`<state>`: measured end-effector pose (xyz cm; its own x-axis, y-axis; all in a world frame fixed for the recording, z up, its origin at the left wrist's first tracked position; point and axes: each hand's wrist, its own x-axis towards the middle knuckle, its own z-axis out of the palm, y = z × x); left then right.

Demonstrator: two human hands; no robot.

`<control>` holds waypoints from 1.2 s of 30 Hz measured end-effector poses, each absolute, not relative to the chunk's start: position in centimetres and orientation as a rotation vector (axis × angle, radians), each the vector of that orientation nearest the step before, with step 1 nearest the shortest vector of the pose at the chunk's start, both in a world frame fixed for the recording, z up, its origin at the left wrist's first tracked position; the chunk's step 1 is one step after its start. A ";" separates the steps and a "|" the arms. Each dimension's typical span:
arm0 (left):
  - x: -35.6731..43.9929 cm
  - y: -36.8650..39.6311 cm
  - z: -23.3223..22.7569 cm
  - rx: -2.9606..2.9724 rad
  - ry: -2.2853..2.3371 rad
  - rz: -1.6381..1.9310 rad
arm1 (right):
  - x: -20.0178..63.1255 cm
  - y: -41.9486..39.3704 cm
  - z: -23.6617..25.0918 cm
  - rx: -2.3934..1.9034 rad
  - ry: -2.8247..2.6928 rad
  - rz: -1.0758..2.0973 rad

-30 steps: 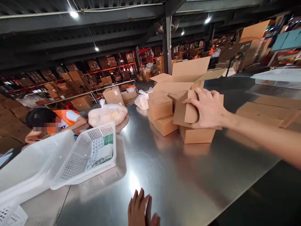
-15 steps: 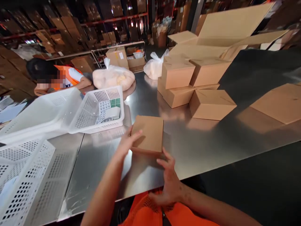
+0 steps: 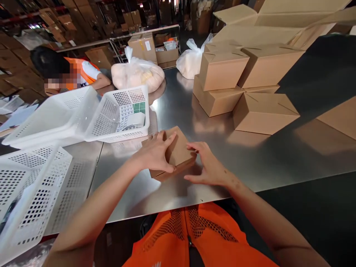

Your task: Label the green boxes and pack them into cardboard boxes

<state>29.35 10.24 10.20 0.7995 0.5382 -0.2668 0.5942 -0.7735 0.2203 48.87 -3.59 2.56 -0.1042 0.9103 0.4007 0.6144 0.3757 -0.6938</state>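
Holding small carton (image 3: 180, 151) near front edge of shiny metal table (image 3: 178, 109) with splayed left hand (image 3: 155, 152). Curving right hand (image 3: 209, 165) wide at carton's right side. Facing white baskets (image 3: 107, 107) at left, stacked boxes (image 3: 222, 72) reflecting in metal at right. Viewing knotted plastic bags (image 3: 136, 74) beyond, orange-vested co-worker (image 3: 89, 71), then dimly lit box piles (image 3: 132, 17) behind.

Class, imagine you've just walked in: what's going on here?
A person works at a metal table with both hands on a small cardboard box. The left hand grips its left side; the right hand is open, fingertips at its right edge. More boxes are stacked ahead to the right, before an open carton. White baskets stand to the left, near another person in an orange vest.
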 end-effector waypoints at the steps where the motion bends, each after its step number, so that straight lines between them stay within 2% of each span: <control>1: 28.6 10.7 10.2 2.704 0.705 -0.290 | 49.0 -4.0 2.5 -1.331 -1.790 0.453; 4: 26.6 11.7 10.1 2.648 0.454 -0.275 | 50.0 -4.8 2.5 -1.379 -1.717 0.449; 8: 25.5 11.0 10.2 2.717 0.646 -0.184 | 51.6 -4.7 2.2 -1.436 -1.715 0.553; 15: 26.7 7.8 11.4 2.995 0.506 -0.166 | 51.1 -4.6 1.2 -1.350 -1.675 0.642; 20: 27.4 6.0 12.2 3.208 0.170 -0.133 | 50.8 -4.8 0.7 -1.305 -1.616 0.686; 25: 27.4 6.0 12.2 3.389 -0.106 0.127 | 51.3 -4.7 1.0 -1.232 -1.624 0.762; 31: 27.6 8.1 12.1 3.446 -0.191 0.520 | 50.6 -3.5 2.7 -1.292 -1.752 0.493; 36: 27.4 8.9 12.3 3.417 -0.197 0.625 | 49.4 -2.1 3.8 -1.257 -1.842 0.411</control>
